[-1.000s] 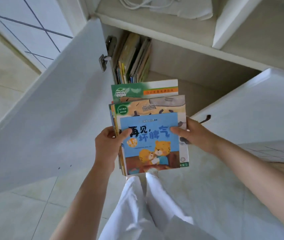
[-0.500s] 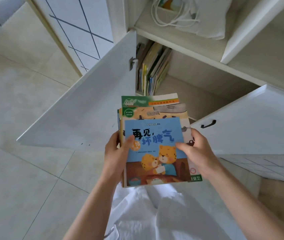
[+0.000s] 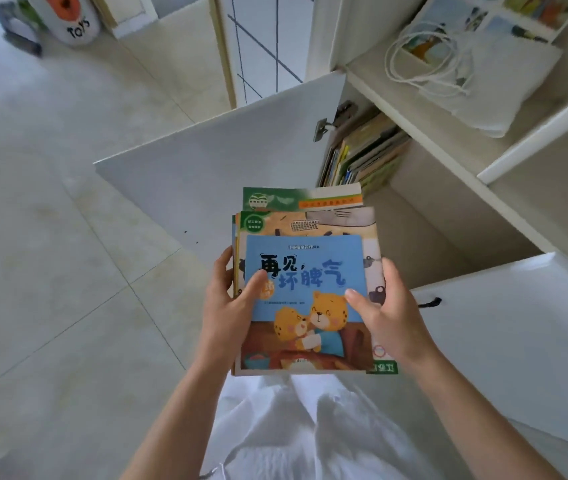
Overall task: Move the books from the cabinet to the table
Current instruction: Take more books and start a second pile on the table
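Both hands, left hand (image 3: pixel 227 306) & right hand (image 3: pixel 388 313), clamp picture-book stack (image 3: pixel 305 292) at frame centre by opposite edges, keeping loose covers squared for carrying; more books (image 3: pixel 362 150) left in cabinet (image 3: pixel 448 216).

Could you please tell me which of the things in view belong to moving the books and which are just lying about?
Part of the job:
- stack of books, in the grip of the left hand and right hand
- books still in the cabinet
- open cabinet door

Just lying about:
- white bag on the upper shelf
- toys container across the floor
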The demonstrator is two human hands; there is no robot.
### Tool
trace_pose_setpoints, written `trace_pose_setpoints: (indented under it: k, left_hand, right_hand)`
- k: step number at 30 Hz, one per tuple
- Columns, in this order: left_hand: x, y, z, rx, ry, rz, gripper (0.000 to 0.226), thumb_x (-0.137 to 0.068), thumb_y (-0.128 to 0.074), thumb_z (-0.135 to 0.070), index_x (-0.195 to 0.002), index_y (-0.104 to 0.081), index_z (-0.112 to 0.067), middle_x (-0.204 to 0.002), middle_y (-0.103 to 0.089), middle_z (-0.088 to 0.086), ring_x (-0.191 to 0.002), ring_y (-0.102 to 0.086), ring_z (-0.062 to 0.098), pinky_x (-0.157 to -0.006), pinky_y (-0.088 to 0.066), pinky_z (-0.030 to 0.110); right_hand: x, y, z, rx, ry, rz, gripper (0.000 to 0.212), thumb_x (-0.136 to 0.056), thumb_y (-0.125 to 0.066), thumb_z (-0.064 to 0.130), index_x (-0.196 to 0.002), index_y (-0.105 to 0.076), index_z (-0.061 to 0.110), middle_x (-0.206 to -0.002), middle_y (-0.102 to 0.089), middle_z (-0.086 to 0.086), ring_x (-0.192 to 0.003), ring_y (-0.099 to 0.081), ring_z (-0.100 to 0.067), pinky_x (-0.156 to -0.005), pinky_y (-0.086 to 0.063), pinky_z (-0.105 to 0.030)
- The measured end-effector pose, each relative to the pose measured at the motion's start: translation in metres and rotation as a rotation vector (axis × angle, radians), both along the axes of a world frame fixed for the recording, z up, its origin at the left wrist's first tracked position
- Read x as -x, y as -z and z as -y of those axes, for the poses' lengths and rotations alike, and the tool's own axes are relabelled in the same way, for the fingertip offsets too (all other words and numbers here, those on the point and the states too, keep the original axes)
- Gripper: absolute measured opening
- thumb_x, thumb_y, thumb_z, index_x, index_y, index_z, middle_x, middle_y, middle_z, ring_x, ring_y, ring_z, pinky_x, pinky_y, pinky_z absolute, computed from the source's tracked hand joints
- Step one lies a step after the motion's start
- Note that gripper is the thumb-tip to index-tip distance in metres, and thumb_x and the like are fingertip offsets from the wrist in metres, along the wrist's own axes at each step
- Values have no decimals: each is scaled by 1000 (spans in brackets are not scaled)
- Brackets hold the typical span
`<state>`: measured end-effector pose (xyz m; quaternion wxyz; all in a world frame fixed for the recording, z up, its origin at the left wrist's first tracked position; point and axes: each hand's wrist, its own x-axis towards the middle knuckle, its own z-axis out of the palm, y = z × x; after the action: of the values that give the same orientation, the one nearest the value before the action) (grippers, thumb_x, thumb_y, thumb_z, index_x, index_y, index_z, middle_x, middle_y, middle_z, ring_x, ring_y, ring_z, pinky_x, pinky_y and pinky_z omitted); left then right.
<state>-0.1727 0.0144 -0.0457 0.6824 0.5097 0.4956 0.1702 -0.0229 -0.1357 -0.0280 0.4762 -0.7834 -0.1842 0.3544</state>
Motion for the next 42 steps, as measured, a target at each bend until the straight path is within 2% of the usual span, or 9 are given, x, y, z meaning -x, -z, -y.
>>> trace_pose_setpoints:
  k: [4, 7, 10, 12, 18, 30, 34, 37, 42]
  left_hand:
    - [26, 0, 39, -29, -174, -5, 62, -85, -70, -27, -140, -40, -35, -118, -66, 3, -88, -74, 19, -63, -61, 42]
    - [51, -4, 64, -36, -326, -1, 71, -83, -72, -25, -142, -35, -36, -119, -64, 3, -93, -73, 22, -64, -62, 42]
    - [78, -7, 88, -44, -466, -14, 73, -82, -75, -22, -140, -35, -41, -122, -61, 4, -97, -71, 24, -66, -62, 44]
    - [100, -9, 101, -44, -556, -20, 73, -81, -76, -22, -139, -36, -42, -122, -62, 7, -96, -72, 25, -65, -62, 44]
    - [173, -16, 147, -87, -823, -51, 67, -81, -75, -21, -134, -41, -42, -116, -64, 5, -92, -73, 20, -63, -61, 38]
    - [361, -18, 278, -136, -1312, -65, 67, -84, -72, -26, -140, -37, -34, -118, -64, -1, -92, -72, 10, -59, -59, 26]
    - [431, -15, 323, -154, -1447, -111, 67, -83, -74, -28, -140, -38, -34, -117, -65, -3, -95, -71, 11, -61, -60, 27]
    - [472, -16, 351, -148, -1540, -141, 68, -82, -75, -29, -139, -38, -35, -116, -66, -4, -96, -71, 12, -63, -60, 29]
    - [530, -17, 383, -152, -1691, -180, 67, -83, -74, -25, -140, -40, -33, -113, -68, -5, -94, -71, 8, -63, -60, 27]
  right_hand:
    - [2, 3, 8, -1, -180, 44, 42, -86, -65, 18, -124, -47, 21, -120, -55, 4, -106, -60, 4, -74, -53, -11]
    - [11, -3, 6, -12, -309, 40, 37, -88, -63, 6, -104, -41, 31, -107, -43, 19, -94, -49, 27, -65, -43, 3]
    - [27, -4, 0, -31, -458, 19, 40, -88, -64, 8, -110, -47, 35, -118, -50, 9, -106, -60, -1, -68, -54, -12]
    - [44, -4, -6, -71, -530, -41, 49, -88, -64, 6, -109, -44, 45, -115, -48, 18, -106, -61, -9, -67, -56, -16]
    - [113, -6, -13, -42, -752, -54, 68, -88, -66, 12, -143, -31, 29, -121, -39, 18, -113, -59, -15, -68, -60, -24]
    - [336, -1, 11, -156, -1296, 118, 69, -81, -73, 17, -137, -37, 33, -122, -49, 3, -112, -54, -11, -72, -52, -10]
    - [423, 5, 30, -109, -1446, 135, 81, -69, -72, 41, -140, -33, 40, -128, -52, 2, -116, -57, -19, -87, -56, -44]
    - [479, 6, 42, -106, -1513, 94, 87, -59, -66, 48, -140, -36, 37, -126, -48, 4, -115, -57, -22, -86, -56, -48]
    - [558, 10, 55, -119, -1664, 52, 70, -75, -72, 21, -128, -40, 54, -120, -48, 7, -116, -55, -23, -81, -58, -47]
